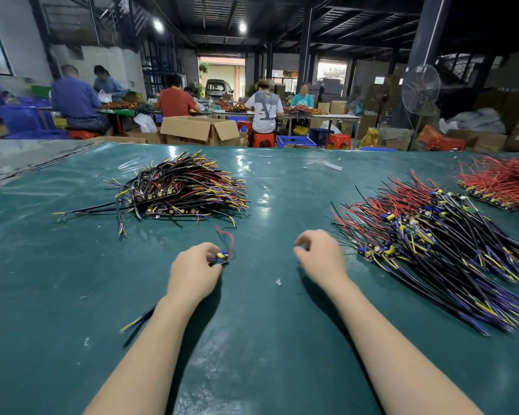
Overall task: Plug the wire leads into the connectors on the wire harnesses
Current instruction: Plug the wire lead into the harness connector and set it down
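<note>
Head view: on a green desk (267,339), the left hand (194,272) pinches a small harness (221,258), its red leads (227,235) sticking up. The right hand (321,256) hovers near a pile (432,235) of harnesses, fingers curled; blur hides whether they pinch anything. The thin, springy leads could bend or miss the connector.

**One head-worn view, forward and down**

A single wide-angle camera at the person's head tilts down over the glossy dark green table (72,265). The left hand (192,271) and right hand (321,256) sit close at lower centre. The dark-beamed workshop ceiling (282,31) lies far off along the top.
</note>
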`<state>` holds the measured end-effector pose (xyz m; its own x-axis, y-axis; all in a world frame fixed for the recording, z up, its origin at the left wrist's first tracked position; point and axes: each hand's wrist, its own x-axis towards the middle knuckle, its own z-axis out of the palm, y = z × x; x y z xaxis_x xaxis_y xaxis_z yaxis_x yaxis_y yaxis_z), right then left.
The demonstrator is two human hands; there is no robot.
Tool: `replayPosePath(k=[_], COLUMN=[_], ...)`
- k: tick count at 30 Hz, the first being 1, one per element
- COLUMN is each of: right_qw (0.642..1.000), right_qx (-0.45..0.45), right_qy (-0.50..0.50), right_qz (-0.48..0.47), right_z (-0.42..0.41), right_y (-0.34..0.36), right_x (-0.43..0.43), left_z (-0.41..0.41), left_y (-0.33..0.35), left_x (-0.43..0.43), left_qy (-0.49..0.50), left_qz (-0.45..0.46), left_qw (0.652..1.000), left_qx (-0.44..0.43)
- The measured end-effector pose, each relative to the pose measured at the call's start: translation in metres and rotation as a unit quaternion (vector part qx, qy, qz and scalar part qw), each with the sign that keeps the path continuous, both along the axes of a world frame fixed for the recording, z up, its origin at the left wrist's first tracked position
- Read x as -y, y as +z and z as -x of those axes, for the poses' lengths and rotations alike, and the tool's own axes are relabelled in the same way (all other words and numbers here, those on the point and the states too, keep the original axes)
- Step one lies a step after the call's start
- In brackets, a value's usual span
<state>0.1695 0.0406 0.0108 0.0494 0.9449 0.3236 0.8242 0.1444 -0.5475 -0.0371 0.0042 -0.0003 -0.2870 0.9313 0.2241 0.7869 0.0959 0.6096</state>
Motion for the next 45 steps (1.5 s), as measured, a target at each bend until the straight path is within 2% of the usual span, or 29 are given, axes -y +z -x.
replayPosePath(k=[2,4,6,7,12,16,21,23,26,29,31,36,42,45], right_qw=[0.992,0.965,0.917,0.901,0.853,0.828,0.783,0.786,0.827,0.853,0.848,0.808,0.844,0.847], right_qx=[-0.048,-0.197,-0.355,-0.395,-0.474,-0.493,-0.523,-0.518,-0.483,-0.454,-0.467,-0.535,-0.499,-0.496], right_qy=[0.093,0.142,0.147,0.146,0.186,0.223,0.281,0.283,0.248,0.233,0.231,0.230,0.195,0.191], right_qz=[0.064,0.097,0.107,0.106,0.114,0.146,0.184,0.184,0.146,0.106,0.100,0.092,0.037,0.018], right_z=[0.022,0.034,0.037,0.037,0.038,0.033,0.026,0.026,0.028,0.033,0.036,0.036,0.047,0.048], right_y=[-0.005,-0.006,-0.005,-0.005,-0.002,-0.001,0.001,0.002,0.002,-0.001,-0.002,-0.002,-0.006,-0.007], right_x=[0.007,0.012,0.014,0.014,0.018,0.016,0.014,0.015,0.015,0.015,0.015,0.015,0.018,0.018], left_z=[-0.014,-0.023,-0.030,-0.032,-0.036,-0.036,-0.036,-0.035,-0.036,-0.036,-0.036,-0.036,-0.042,-0.043], left_y=[0.001,0.003,0.005,0.005,0.004,0.007,0.011,0.013,0.016,0.014,0.014,0.016,0.017,0.016], left_x=[0.004,0.007,0.009,0.009,0.006,0.008,0.010,0.011,0.011,0.011,0.011,0.009,0.007,0.005], left_qy=[-0.059,-0.118,-0.164,-0.176,-0.165,-0.188,-0.215,-0.224,-0.225,-0.211,-0.204,-0.201,-0.151,-0.151], left_qz=[-0.030,-0.061,-0.081,-0.082,-0.030,-0.004,0.026,0.039,0.043,0.046,0.042,0.035,0.051,0.055], left_qw=[0.997,0.990,0.981,0.979,0.973,0.941,0.901,0.883,0.859,0.860,0.859,0.842,0.831,0.828], left_qx=[0.031,0.050,0.058,0.067,0.158,0.281,0.377,0.411,0.458,0.462,0.468,0.500,0.532,0.537])
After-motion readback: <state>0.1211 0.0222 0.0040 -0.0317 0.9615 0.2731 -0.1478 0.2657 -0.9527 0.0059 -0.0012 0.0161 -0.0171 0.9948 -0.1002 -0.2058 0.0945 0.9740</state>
